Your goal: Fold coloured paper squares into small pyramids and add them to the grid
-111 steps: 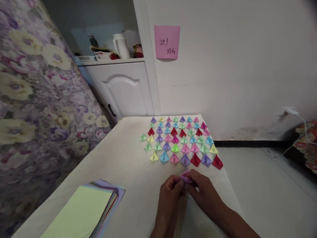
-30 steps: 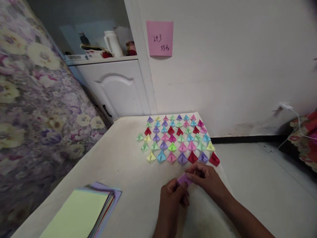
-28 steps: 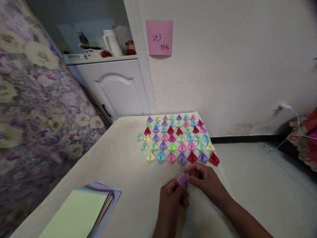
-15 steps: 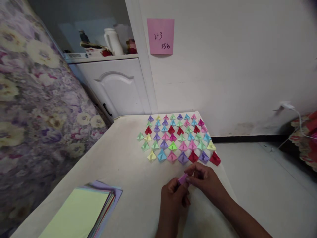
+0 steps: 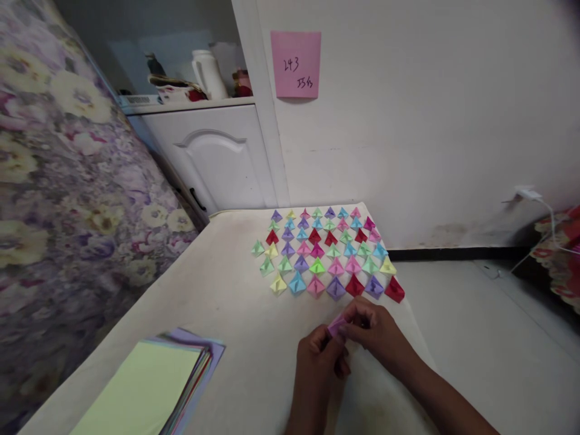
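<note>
A small folded piece of pink paper [image 5: 336, 326] is pinched between both hands, low over the near part of the table. My left hand [image 5: 321, 356] grips it from the left, with its fingers curled. From the right, my right hand [image 5: 369, 326] holds its upper right part between thumb and fingertips. The fingers cover much of the paper, so its full shape is hidden. Just beyond my hands lie several rows of small folded paper pieces in many colours, with a purple one [image 5: 336, 288] and a red one [image 5: 354, 284] nearest.
A stack of coloured paper sheets [image 5: 140, 383], pale green on top, lies at the left on the cream-covered table [image 5: 235, 314]. Behind stand a white cabinet [image 5: 217, 163] and a wall with a pink note [image 5: 296, 65]. A floral curtain [image 5: 67, 211] hangs at the left.
Both hands stay on the pink paper, and my right fingers have shifted slightly over its upper edge. The whole view has moved very slightly.
</note>
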A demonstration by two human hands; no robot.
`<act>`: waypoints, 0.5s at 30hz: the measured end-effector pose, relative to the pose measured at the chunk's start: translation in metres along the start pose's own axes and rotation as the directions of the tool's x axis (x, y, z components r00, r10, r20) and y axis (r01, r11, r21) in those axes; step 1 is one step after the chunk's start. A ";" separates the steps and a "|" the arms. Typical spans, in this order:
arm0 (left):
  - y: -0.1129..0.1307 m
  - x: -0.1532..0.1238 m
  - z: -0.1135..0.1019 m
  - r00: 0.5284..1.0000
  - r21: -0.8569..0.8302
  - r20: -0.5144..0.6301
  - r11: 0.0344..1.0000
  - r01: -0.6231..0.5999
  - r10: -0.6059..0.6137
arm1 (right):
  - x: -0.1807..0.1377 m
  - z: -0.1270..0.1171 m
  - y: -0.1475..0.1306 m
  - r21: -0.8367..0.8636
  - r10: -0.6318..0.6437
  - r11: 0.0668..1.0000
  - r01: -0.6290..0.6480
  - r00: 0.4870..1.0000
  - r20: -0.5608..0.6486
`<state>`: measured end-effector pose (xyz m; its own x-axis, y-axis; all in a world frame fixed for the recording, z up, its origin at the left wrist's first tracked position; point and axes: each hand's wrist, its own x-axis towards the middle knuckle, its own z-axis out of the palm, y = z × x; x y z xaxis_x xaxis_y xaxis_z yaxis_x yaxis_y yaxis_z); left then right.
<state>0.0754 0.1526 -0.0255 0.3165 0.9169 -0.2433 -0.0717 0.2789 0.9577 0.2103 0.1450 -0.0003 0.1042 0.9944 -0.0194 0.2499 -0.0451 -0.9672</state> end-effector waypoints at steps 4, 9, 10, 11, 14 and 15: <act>0.002 -0.001 0.000 1.000 -0.020 0.010 0.999 0.027 -0.027 | -0.002 0.001 -0.001 -0.044 -0.054 0.998 0.053 0.998 -0.022; 0.005 -0.004 -0.001 1.000 -0.084 0.010 0.996 0.029 -0.029 | -0.005 0.005 -0.002 -0.111 -0.138 0.985 0.132 0.990 -0.044; 0.006 -0.004 -0.001 1.000 -0.110 0.009 0.994 0.025 -0.024 | -0.005 0.006 -0.002 -0.118 -0.152 0.982 0.146 0.987 -0.043; 0.007 -0.005 -0.001 1.000 -0.133 0.009 0.991 0.021 -0.020 | -0.006 0.007 -0.002 -0.125 -0.166 0.979 0.160 0.985 -0.042; 0.011 -0.006 -0.001 1.000 -0.177 0.007 0.984 0.028 -0.028 | -0.006 0.008 -0.001 -0.139 -0.201 0.971 0.193 0.979 -0.040; 0.012 -0.006 -0.001 0.999 -0.183 0.009 0.983 0.036 -0.035 | -0.007 0.008 -0.001 -0.140 -0.209 0.969 0.202 0.977 -0.037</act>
<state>0.0714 0.1504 -0.0131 0.3271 0.9039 -0.2757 -0.2317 0.3595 0.9039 0.2011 0.1393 -0.0009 0.0856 0.9775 0.1927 0.3978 0.1438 -0.9061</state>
